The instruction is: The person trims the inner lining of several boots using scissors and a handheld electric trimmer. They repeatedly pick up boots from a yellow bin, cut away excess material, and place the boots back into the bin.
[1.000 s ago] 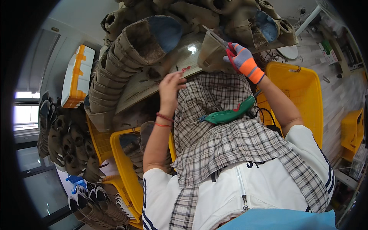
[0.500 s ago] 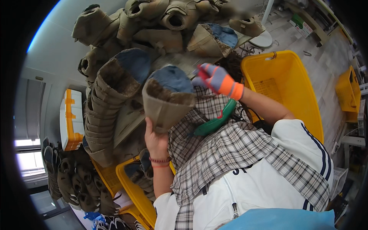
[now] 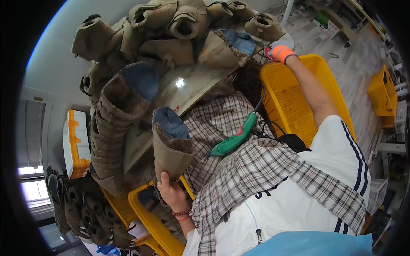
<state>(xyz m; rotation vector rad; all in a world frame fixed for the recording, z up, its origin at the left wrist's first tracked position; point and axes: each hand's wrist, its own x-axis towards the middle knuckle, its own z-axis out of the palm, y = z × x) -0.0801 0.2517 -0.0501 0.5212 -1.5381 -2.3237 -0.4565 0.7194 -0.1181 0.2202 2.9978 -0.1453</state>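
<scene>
Below the table edge, my left hand (image 3: 171, 195) grips a tan, fleece-lined boot upper (image 3: 173, 151) by its lower part. Its wide opening faces up, showing brown fleece and a blue lining. My right hand (image 3: 282, 54), in a grey and orange glove, is stretched out to the far right, beside the table's end and over the yellow basket's far rim. Its fingers are closed on red-handled scissors (image 3: 268, 53), of which little more than a red loop shows. A green handheld power cutter (image 3: 235, 141) lies on the checked apron (image 3: 256, 170) across my lap.
Nested boot uppers (image 3: 106, 141) curve along the left of the worktable (image 3: 188, 87); more are piled at its back (image 3: 183, 25). A large yellow basket (image 3: 294, 98) stands right. Another yellow basket (image 3: 164, 234) with boot uppers sits lower left, near a white-and-orange box (image 3: 77, 145).
My right hand has swung away from the boot upper, out to the far right with the scissors. My left hand has lowered the boot upper toward me.
</scene>
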